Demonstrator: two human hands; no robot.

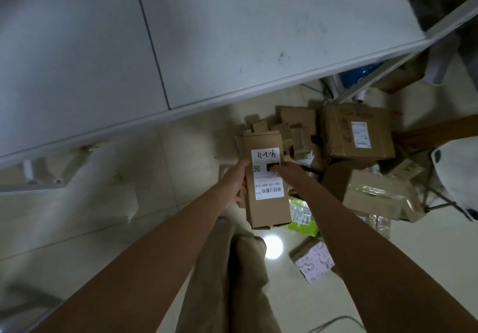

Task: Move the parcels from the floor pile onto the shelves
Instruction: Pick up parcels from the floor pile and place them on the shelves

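Observation:
A long brown cardboard parcel (267, 211) with a white shipping label is held up in front of me, above the floor. My left hand (236, 181) grips its left edge, fingers curled under it. My right hand (287, 171) holds the right side, with the thumb pressed on the label. Below and to the right lies the floor pile (297, 128) of brown boxes. The grey shelf (207, 48) spreads across the upper left, its top bare.
A large taped box (357, 131) with a label sits at the pile's right. A green packet (302, 219) and a patterned parcel (315, 260) lie on the tiled floor near my legs. More wrapped boxes (375, 195) lie at the right, beside a white bag (457, 175).

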